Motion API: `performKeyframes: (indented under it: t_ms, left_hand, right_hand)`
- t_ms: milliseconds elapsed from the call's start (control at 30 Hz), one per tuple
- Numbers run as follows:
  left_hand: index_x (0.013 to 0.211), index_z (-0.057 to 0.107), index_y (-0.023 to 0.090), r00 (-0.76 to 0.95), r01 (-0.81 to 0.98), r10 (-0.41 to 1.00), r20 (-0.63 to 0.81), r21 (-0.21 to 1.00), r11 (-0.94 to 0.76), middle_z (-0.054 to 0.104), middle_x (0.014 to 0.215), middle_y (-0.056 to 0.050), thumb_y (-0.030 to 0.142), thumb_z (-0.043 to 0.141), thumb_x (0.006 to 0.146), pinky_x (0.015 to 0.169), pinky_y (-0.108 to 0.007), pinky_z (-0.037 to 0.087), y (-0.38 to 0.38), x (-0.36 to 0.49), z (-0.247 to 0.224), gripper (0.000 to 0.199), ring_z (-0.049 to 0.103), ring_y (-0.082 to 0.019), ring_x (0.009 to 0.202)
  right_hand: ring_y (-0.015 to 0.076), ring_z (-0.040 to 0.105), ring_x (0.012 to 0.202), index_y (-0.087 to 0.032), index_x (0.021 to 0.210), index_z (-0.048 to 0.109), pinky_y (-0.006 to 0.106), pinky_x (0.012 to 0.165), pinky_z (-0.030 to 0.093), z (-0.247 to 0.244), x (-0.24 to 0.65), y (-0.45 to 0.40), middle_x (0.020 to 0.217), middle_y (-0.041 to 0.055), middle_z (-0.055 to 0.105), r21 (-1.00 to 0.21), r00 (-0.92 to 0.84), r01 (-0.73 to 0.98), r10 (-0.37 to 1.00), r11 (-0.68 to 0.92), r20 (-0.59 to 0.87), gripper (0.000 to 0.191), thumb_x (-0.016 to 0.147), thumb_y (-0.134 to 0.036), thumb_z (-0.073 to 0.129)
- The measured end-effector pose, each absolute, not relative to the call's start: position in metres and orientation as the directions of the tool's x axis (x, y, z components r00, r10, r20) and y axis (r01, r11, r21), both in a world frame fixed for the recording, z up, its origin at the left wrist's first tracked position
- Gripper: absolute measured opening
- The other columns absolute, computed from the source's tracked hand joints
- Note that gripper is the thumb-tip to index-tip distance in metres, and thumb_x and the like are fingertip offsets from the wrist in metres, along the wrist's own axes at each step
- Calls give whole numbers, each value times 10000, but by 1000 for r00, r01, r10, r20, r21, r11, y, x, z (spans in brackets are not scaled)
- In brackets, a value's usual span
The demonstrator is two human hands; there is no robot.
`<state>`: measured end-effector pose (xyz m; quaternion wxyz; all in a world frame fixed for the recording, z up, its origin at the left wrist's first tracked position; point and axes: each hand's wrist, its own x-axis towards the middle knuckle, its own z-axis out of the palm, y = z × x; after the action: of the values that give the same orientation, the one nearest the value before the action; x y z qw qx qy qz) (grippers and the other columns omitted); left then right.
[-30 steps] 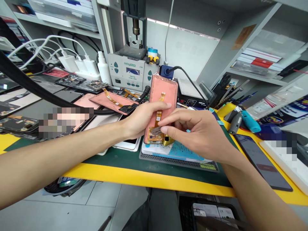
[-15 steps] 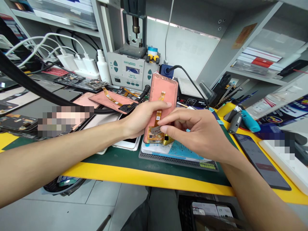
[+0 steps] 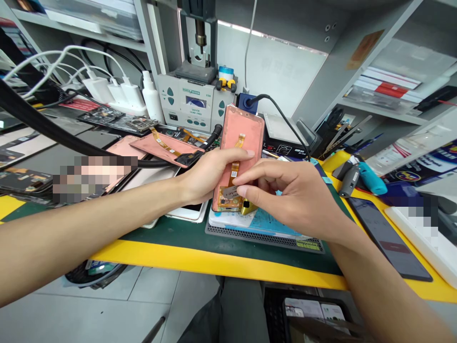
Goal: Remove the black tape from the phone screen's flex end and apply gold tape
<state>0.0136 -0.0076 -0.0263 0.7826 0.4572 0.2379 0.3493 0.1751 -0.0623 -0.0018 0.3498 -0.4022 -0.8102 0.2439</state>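
My left hand (image 3: 210,174) grips a phone screen panel (image 3: 243,124) by its left side, thumb laid across the pink back. An orange flex cable (image 3: 234,169) runs down the middle of that back to a small circuit area at the lower end. Between the thumb and forefinger of my right hand (image 3: 289,190) is a thin metal blade (image 3: 230,192), its flat end over the circuit area. A loose gold flex piece with a black square (image 3: 247,206) hangs at the panel's lower right corner. My other right fingers are curled, partly hidden.
Under the panel lies a blue-and-white pad (image 3: 274,224) on a grey mesh stand. Another pink screen panel (image 3: 162,146) and several phone parts lie to the left. A grey soldering station (image 3: 194,107) stands behind; a dark phone (image 3: 391,238) lies at right. A black hose (image 3: 71,138) crosses the left side.
The whole view has shifted very slightly. Both hands keep their grip, and the blade stays over the same end of the panel.
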Motion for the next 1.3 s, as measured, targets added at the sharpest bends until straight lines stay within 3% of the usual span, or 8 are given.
performKeyframes:
  t_ms: [1300]
  left_hand:
    - [647,658,145,609,-310,792,-38,908,282,710,739,-57,275,585,847,690,-278,520,-8,14,-29,250,656,-173,700]
  right_hand:
    - [63,459,542,-164,925,785,212,486,371,-2,174,-65,671,-36,628,-664,-432,504,827,553,360,152,867,-83,670]
